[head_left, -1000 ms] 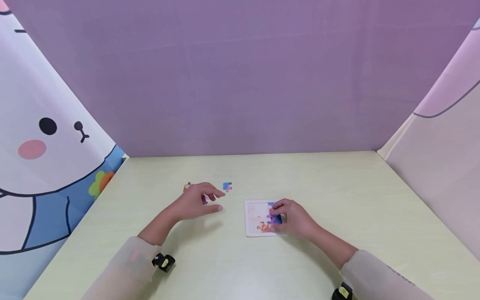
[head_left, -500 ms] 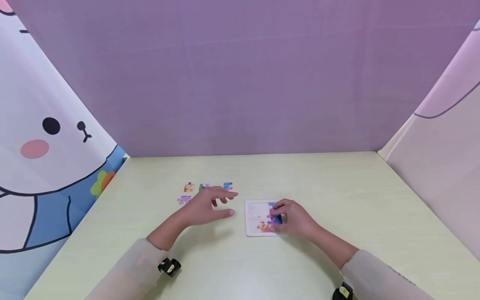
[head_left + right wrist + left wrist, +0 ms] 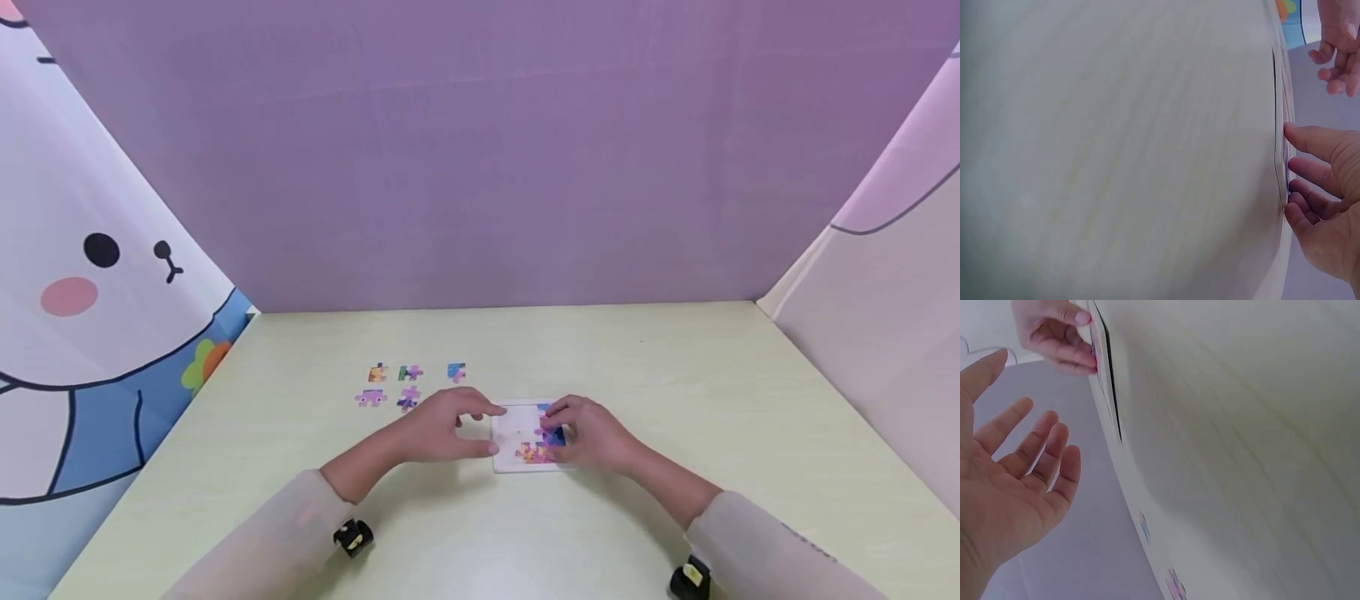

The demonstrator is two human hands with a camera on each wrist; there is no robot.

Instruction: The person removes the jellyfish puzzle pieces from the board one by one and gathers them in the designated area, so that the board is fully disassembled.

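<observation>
A white puzzle board (image 3: 512,425) lies flat on the table, with joined colourful jigsaw pieces (image 3: 533,452) along its right side and lower edge. My right hand (image 3: 600,437) rests its fingertips on the pieces at the board's right, thumb and index finger spread apart; part of the puzzle is hidden beneath it. Over the board's left edge hovers my left hand (image 3: 442,427), its thumb and index finger parted. The left wrist view shows that hand's palm (image 3: 1004,506) with loosely bent fingers and nothing held. In the right wrist view, the fingertips (image 3: 1294,165) touch the board.
Several loose jigsaw pieces lie behind and left of the board, among them a blue one (image 3: 456,372), an orange one (image 3: 377,372) and a purple one (image 3: 371,397). A purple backdrop (image 3: 495,167) rises behind the pale table (image 3: 675,358).
My left hand has moved rightward from the loose pieces to the board's left edge, uncovering those pieces. The right hand has stayed on the board.
</observation>
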